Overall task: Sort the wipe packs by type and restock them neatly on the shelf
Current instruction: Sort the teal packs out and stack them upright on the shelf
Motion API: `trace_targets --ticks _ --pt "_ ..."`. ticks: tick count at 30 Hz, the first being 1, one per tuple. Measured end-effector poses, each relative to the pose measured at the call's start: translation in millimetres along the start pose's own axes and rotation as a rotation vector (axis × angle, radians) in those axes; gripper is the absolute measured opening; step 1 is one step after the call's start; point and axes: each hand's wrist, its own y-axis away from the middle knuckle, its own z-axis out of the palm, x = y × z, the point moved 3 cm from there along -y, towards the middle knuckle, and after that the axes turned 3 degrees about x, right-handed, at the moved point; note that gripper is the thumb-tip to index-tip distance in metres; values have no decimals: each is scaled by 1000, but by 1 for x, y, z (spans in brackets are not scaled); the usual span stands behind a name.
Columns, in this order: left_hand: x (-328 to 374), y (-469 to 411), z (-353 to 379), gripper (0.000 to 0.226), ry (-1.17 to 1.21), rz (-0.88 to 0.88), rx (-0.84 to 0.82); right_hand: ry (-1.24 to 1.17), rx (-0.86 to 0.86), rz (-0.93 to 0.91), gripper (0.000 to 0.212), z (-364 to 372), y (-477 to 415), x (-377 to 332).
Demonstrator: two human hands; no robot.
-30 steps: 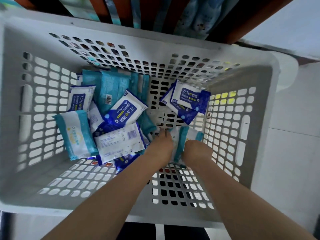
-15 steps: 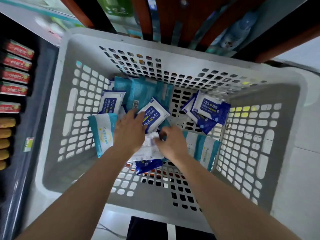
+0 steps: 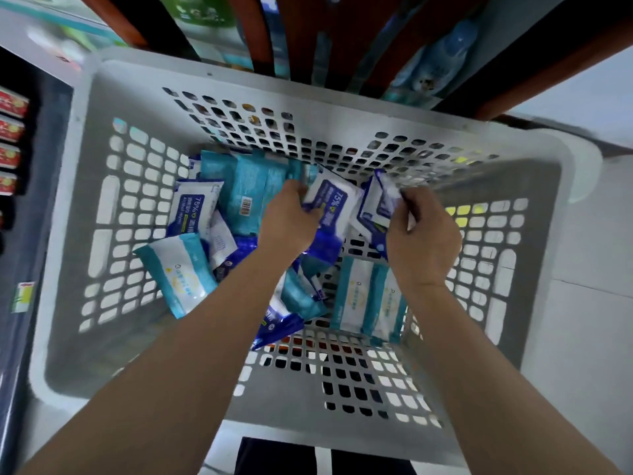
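Observation:
Several wipe packs lie loose in a white perforated basket [image 3: 85, 234]. Some are dark blue alcohol wipe packs, others teal and white. My left hand [image 3: 287, 221] grips a dark blue 75% alcohol pack [image 3: 334, 200] near the basket's far wall. My right hand [image 3: 423, 234] pinches another dark blue pack [image 3: 375, 207] just to the right of it. A further blue pack [image 3: 193, 207] lies at the left, a teal and white pack [image 3: 178, 274] below it. Two teal and white packs [image 3: 370, 299] lie side by side under my right wrist.
A wooden shelf [image 3: 308, 32] with bottles and packets stands beyond the basket's far rim. A dark rack with red packets [image 3: 10, 132] runs along the left edge. Pale floor tiles [image 3: 589, 303] lie to the right.
Both hands have moved from the pile in the basket's middle towards the far wall. Each now holds a dark blue pack. The camera has come closer to the basket.

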Motion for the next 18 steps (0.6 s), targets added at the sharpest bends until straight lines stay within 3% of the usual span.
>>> trace_targets --ticks 1,3,6,8,11,15,18 --pt "4 -4 13 50 167 -58 -95 68 -19 -84 17 4 0 3" --pt "7 -8 43 66 416 -144 -365 239 -236 -93 25 23 3 14" --pt "-2 -2 72 52 84 -42 -664 285 -707 78 42 56 18 39" --pt "-11 0 77 48 -138 64 -678 196 -883 104 50 71 27 49" --pt "-13 2 64 44 -179 139 -544 145 -861 68 52 78 27 49" --pt "-4 1 16 35 -253 317 -78 135 -679 -6 36 72 23 17" --pt "-13 -6 -36 33 -451 323 249 45 -795 -52 39 84 29 -18"
